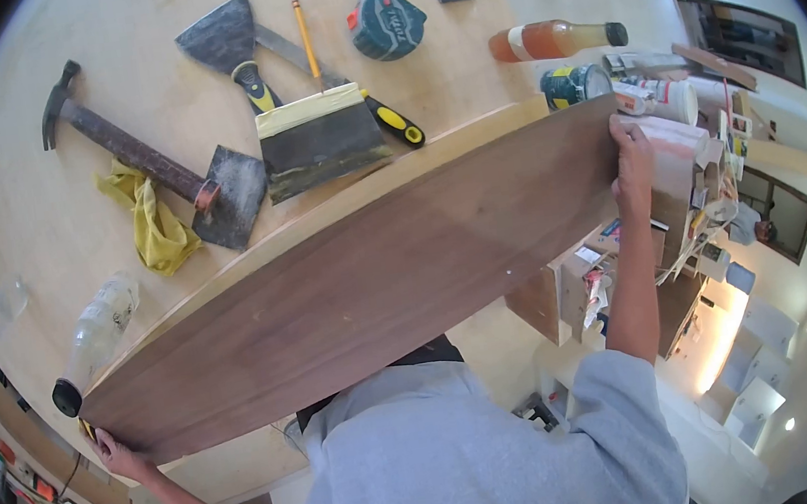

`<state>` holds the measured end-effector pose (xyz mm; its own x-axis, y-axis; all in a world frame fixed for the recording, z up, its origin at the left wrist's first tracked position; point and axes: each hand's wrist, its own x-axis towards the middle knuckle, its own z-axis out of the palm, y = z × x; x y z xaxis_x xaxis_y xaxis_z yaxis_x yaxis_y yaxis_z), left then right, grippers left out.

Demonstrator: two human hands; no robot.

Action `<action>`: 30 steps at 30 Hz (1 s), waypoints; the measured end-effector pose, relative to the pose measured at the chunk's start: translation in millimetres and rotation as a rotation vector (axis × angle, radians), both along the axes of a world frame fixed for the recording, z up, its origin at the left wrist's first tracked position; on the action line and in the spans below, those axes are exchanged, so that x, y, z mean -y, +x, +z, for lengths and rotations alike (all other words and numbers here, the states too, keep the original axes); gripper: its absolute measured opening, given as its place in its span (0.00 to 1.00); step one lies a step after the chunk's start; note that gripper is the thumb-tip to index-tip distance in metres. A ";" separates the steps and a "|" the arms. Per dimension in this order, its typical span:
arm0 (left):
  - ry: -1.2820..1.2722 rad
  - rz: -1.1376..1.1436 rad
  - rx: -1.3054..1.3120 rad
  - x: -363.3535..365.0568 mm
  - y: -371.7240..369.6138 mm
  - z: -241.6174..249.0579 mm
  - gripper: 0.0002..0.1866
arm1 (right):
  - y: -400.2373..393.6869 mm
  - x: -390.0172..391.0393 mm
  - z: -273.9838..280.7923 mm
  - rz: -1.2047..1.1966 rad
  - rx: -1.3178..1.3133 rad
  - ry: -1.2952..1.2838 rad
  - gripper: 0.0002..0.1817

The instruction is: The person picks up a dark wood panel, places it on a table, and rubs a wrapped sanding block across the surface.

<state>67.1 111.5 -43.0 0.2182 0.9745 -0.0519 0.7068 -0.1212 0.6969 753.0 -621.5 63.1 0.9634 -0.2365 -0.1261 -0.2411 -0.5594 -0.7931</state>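
brown board (366, 277) slants across your front, between your grey shirt (469, 455) and the tools on the worktop (126, 44). at far left, your left hand (122, 458) has its fingers clamped on the board's lower left corner; a small yellow thing there is too small to tell. a clear bottle (100, 324) with a black cap lies just beside that end. next come the hammer (128, 145), the crumpled yellow cloth (155, 222) near its handle, the putty knife (226, 37), the wide scraper (325, 146), the pencil (306, 37) and the tape measure (387, 22). farther right lies an amber bottle (554, 39), near a green tin (570, 86). your right hand (630, 164) has its fingers clamped on the board's right end.
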 end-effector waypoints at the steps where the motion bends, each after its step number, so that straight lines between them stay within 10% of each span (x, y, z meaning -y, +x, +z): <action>1: -0.054 0.051 0.074 -2.2 -1.6 -2.5 0.26 | -0.7 1.2 -4.1 0.001 0.006 -0.009 0.15; 30: 0.009 0.179 0.123 -28.0 -36.1 -36.9 0.22 | 7.5 7.0 -84.4 -0.007 -0.030 -0.033 0.18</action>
<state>30.9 139.5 -79.9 0.0457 0.9986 -0.0263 0.6274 -0.0082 0.7786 760.5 -628.5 -21.3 0.9576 -0.2480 -0.1467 -0.2685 -0.5830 -0.7668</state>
